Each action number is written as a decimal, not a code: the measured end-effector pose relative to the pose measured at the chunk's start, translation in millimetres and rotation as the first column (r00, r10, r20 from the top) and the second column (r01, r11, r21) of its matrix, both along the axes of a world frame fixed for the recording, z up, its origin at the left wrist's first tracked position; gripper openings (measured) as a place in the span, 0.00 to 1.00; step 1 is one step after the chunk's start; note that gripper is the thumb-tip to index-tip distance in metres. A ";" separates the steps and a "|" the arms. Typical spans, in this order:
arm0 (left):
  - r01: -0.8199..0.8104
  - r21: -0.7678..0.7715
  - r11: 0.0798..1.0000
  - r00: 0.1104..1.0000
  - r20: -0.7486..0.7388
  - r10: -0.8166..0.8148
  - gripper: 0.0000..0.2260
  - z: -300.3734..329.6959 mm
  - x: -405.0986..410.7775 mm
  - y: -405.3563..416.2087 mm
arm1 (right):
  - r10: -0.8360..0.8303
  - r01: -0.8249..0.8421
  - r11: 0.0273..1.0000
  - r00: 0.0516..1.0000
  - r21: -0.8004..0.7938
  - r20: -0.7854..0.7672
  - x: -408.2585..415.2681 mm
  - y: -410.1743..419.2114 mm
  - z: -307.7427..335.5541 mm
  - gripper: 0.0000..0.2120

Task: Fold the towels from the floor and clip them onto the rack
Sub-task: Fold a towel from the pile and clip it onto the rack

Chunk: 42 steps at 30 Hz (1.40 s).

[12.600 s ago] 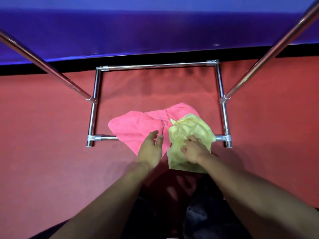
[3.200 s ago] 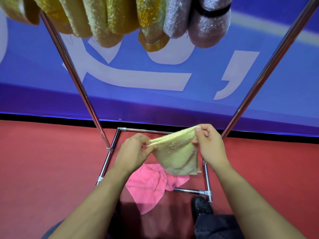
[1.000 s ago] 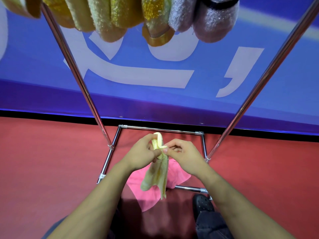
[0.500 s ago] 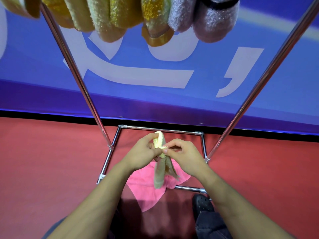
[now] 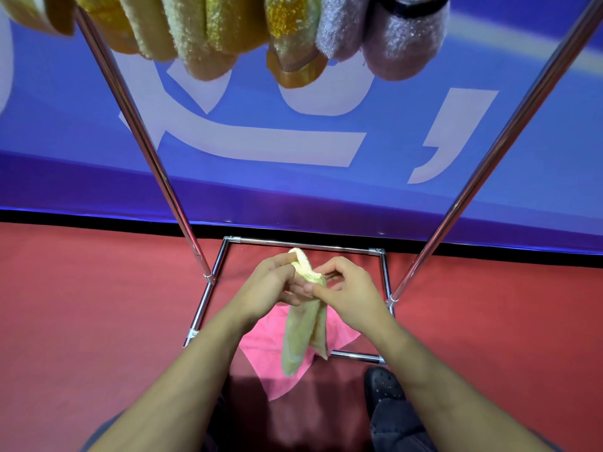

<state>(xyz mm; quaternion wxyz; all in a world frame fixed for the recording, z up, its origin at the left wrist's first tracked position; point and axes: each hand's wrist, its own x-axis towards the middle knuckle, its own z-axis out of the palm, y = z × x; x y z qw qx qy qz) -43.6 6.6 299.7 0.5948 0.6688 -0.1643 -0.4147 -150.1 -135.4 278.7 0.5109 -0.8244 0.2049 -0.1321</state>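
Red floor (image 5: 81, 321) under me, my black shoe (image 5: 381, 384) at the bottom right, pink towel (image 5: 264, 340) lying crumpled on the floor across the front bar of the chrome rack base (image 5: 355, 355). Both forearms reach fwd to about mid-frame. My left hand (image 5: 267, 288) pinches the top fold of the yellow towel (image 5: 305, 331) betw. thumb and fingers (image 5: 295, 293), the folded edge poking up above the thumb. My right hand (image 5: 349, 290) meets it from the other side, thumb and index pressed tog. on the same top edge, other fingers curled loosely behind. Towel hangs down from that pinch as a narrow doubled strip, above the pink one, clear of the floor. Vs. half a sec ago: hands in nearly the same spot, grip unchanged, strip hangs straighter and tighter, layers closer tog. Further out, two slanted rack poles (image 5: 146, 151) rise left and right; behind them a blue banner (image 5: 391, 141) w/ white lettering. Top edge: row of hung towels (image 5: 202, 37), yellow, orange, and lilac.
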 end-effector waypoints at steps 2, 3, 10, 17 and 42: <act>0.017 -0.005 1.000 1.000 0.011 -0.017 0.18 2.2 -1.5 -1.8 | -0.005 0.005 1.000 1.000 0.007 0.007 0.3 -1.1 0.9 0.08; 0.019 0.017 1.000 0.999 0.039 -0.020 0.16 1.8 -1.9 -2.3 | -0.006 0.006 1.000 1.000 0.011 0.007 0.4 -1.9 1.6 0.07; -0.103 0.363 0.926 0.670 0.714 -0.205 0.13 -15.2 6.9 7.8 | -0.089 0.087 0.995 0.995 0.048 0.042 0.9 -13.7 4.3 0.09; -0.157 0.099 0.983 0.683 0.730 0.035 0.08 -15.4 5.9 1.8 | -0.142 0.118 0.954 0.988 0.275 0.067 -0.3 -16.3 17.6 0.07; -0.108 -0.305 0.946 0.948 0.254 0.190 0.12 11.7 -18.8 -8.5 | -0.170 -0.041 0.853 0.921 0.520 0.352 0.5 -3.9 46.1 0.08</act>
